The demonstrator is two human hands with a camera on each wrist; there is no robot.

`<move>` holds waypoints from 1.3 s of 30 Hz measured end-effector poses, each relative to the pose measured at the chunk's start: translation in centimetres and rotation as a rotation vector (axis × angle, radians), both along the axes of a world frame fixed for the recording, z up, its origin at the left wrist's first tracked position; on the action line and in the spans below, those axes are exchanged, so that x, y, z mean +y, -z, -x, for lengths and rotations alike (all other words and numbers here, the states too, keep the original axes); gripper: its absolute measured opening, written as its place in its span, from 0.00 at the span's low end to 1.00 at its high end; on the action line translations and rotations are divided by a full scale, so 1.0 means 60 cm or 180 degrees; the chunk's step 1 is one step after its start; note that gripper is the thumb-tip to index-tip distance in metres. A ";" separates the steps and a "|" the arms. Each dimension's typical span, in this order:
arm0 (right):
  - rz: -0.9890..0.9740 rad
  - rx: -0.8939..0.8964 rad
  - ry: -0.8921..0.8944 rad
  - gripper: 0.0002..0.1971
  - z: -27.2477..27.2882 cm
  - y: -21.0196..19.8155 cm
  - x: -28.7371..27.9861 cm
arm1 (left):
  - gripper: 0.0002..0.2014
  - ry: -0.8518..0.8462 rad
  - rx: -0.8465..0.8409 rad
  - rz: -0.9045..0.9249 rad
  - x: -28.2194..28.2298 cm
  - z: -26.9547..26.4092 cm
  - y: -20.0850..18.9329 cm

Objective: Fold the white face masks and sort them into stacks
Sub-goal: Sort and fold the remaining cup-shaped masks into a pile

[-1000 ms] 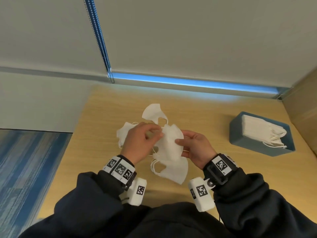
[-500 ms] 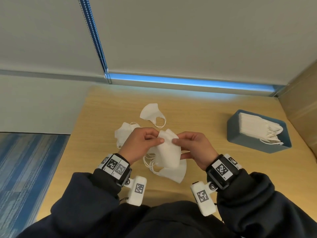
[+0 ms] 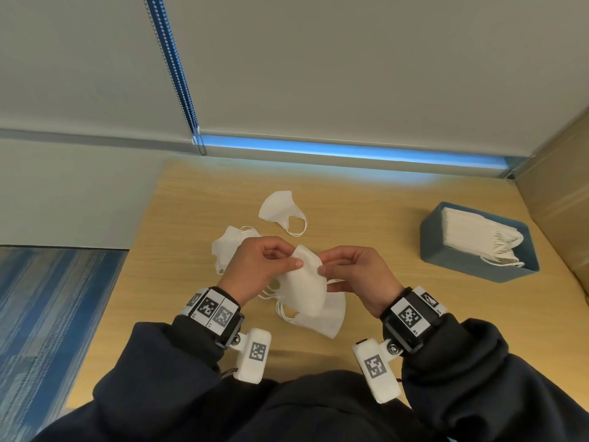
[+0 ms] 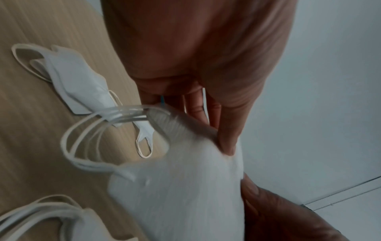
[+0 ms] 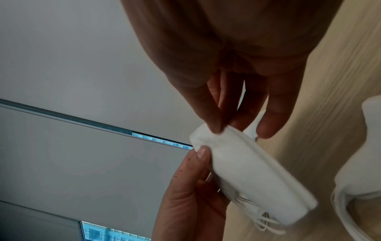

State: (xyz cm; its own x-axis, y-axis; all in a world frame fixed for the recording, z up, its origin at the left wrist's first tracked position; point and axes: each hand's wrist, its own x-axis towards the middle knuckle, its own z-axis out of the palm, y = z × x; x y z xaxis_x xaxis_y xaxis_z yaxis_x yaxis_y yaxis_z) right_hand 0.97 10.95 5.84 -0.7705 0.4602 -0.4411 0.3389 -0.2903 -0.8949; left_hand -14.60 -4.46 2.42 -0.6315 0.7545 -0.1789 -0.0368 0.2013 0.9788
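Progress looked partial. Nearest the person, a small pile of masks lay on the table just under the hands, though whether it was a sorted stack I could not tell. Above it the folded mask hung in the air, doubled over with its ear loops dangling. The left hand pinched its upper left edge between thumb and forefinger, and the right hand pinched the upper right edge the same way, its other fingers loosely spread. The crease seemed close to finished, with placing on a stack yet to come. Further out, a crumpled mask lay beside the left hand, and a lone mask beyond it; both appeared unsorted. Well off to the right, the blue box held a row of folded masks.
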 end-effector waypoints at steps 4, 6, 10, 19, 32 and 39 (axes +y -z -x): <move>-0.0062 -0.0066 -0.0009 0.09 -0.001 0.000 0.000 | 0.08 0.0006 -0.0035 0.0020 0.001 0.000 -0.001; -0.0076 -0.0088 -0.0016 0.09 -0.001 0.001 -0.001 | 0.08 0.0001 -0.0012 0.0064 0.000 0.001 0.001; -0.0017 -0.0107 0.0039 0.10 0.000 0.001 -0.002 | 0.08 0.0000 -0.0027 0.0109 0.001 0.002 0.001; 0.0103 -0.0281 0.0111 0.10 -0.002 0.008 -0.003 | 0.09 -0.0002 -0.0085 0.0166 0.001 -0.001 0.005; 0.0192 -0.0453 0.0216 0.06 -0.016 0.025 0.014 | 0.11 0.0481 -0.0119 0.0664 0.000 0.009 0.019; 0.0643 -0.0910 0.0702 0.13 -0.061 0.083 0.052 | 0.13 0.0979 -0.0145 0.1520 -0.013 0.009 0.068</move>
State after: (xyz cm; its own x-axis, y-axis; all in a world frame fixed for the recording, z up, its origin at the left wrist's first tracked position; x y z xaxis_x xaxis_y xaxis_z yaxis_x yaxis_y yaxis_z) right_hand 4.66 14.04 0.88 -0.4965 0.4829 -0.7214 0.4755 -0.5439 -0.6914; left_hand -15.11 -5.26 -1.69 -0.3792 0.7311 -0.5671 0.0532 0.6291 0.7755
